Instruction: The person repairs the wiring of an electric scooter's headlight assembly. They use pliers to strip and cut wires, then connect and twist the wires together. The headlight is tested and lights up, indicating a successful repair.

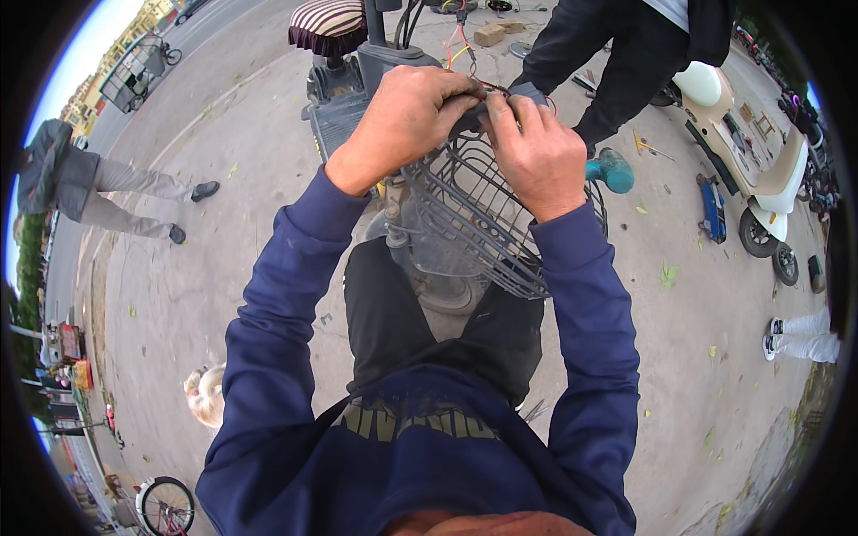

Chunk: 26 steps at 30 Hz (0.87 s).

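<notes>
My left hand (407, 112) and my right hand (536, 152) meet over the front of a dark electric scooter (380, 67), fingers pinched close together. Thin red, yellow and dark wires (461, 45) run down right beside the fingertips. Whatever each pinch holds is too small and covered to make out. A dark grey panel edge (529, 92) shows behind my right fingers. Below my hands hangs a black wire basket (483, 214), tilted, between my knees and the scooter. A teal power tool (612, 170) is at the basket's right side.
A person in black trousers (617, 54) stands just beyond the scooter, near bricks (489, 35). Right, a cream scooter (746, 134) stands by a blue tool (712, 207). Another person (89, 174) walks at left. A light-coloured dog (206, 393) is on the ground by my left elbow.
</notes>
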Tool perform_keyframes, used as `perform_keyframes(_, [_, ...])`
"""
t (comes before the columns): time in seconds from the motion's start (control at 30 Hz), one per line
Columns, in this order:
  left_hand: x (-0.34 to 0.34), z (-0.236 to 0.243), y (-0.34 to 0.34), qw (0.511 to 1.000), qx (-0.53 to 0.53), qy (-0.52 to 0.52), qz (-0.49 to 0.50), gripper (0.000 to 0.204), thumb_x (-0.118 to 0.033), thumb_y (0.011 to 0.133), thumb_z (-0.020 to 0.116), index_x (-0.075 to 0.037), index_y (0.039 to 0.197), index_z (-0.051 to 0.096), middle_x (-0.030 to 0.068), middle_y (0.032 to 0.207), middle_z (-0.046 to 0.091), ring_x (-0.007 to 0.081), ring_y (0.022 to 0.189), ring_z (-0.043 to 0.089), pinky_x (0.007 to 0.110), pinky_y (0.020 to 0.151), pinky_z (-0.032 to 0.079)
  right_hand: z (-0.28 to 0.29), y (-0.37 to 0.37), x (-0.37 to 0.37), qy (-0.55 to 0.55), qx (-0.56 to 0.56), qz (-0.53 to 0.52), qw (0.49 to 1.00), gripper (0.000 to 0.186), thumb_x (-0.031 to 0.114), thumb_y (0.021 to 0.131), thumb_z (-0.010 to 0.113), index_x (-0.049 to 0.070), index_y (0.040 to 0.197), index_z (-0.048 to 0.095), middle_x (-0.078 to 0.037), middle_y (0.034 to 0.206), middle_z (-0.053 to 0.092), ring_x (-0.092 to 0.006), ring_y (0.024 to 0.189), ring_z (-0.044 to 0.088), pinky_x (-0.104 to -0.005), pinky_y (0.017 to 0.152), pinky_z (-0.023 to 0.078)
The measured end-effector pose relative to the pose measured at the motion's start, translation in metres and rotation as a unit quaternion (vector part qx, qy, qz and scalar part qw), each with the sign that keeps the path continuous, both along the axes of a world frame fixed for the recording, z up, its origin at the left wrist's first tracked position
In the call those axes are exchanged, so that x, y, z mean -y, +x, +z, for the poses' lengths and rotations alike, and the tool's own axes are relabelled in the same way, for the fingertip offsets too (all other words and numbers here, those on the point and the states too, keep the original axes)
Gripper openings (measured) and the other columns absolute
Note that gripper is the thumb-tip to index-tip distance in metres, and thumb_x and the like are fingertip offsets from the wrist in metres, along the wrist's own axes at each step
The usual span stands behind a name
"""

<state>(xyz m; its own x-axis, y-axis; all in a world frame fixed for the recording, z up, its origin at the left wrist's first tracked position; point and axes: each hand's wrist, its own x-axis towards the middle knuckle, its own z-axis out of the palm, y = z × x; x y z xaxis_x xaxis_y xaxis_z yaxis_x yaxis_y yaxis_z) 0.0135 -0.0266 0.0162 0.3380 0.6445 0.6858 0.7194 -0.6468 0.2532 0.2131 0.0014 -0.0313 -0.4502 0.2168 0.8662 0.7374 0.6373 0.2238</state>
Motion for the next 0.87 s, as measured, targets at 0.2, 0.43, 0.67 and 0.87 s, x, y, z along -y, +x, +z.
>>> perform_keyframes(0.2, [0.001, 0.001, 0.002, 1.000, -0.006, -0.023, 0.009, 0.017, -0.006, 0.092, 0.073, 0.001, 0.107, 0.077, 0.0190, 0.094, 0.077, 0.0299, 0.084, 0.077, 0.035, 0.076, 0.059, 0.008, -0.007, -0.003, -0.684, -0.423, 0.354, 0.478, 0.026, 0.027, 0.103, 0.058, 0.004, 0.094, 0.065, 0.000, 0.072, 0.057, -0.0105, 0.057, 0.058, -0.0263, 0.049, 0.042])
perform_keyframes(0.43, [0.014, -0.008, -0.019, 0.978, 0.185, -0.057, -0.074, 0.051, -0.008, 0.100, 0.067, 0.000, 0.148, 0.052, 0.0128, 0.128, 0.071, 0.0218, 0.120, 0.068, 0.037, 0.108, 0.052, -0.016, -0.007, 0.022, -0.542, -0.480, 0.242, 0.646, 0.044, 0.034, 0.112, 0.050, -0.005, 0.105, 0.068, -0.006, 0.083, 0.067, -0.0108, 0.068, 0.063, -0.0235, 0.055, 0.048])
perform_keyframes(0.67, [0.030, -0.042, -0.057, 0.978, 0.163, -0.127, -0.020, 0.088, -0.043, 0.081, 0.086, 0.003, 0.147, 0.050, 0.0216, 0.156, 0.046, 0.0341, 0.147, 0.043, 0.047, 0.123, 0.034, -0.030, -0.009, 0.023, -0.505, -0.521, 0.257, 0.639, 0.021, 0.015, 0.106, 0.059, -0.002, 0.118, 0.063, -0.005, 0.095, 0.069, -0.0094, 0.080, 0.065, -0.0218, 0.059, 0.049])
perform_keyframes(0.87, [0.012, -0.051, -0.063, 0.977, 0.130, -0.164, -0.033, 0.087, -0.042, 0.076, 0.090, -0.004, 0.146, 0.054, 0.0195, 0.157, 0.044, 0.0353, 0.147, 0.043, 0.046, 0.122, 0.035, -0.033, -0.004, 0.022, -0.511, -0.536, 0.257, 0.621, 0.022, 0.015, 0.107, 0.058, -0.001, 0.121, 0.061, -0.006, 0.101, 0.069, -0.0096, 0.084, 0.066, -0.0221, 0.059, 0.051])
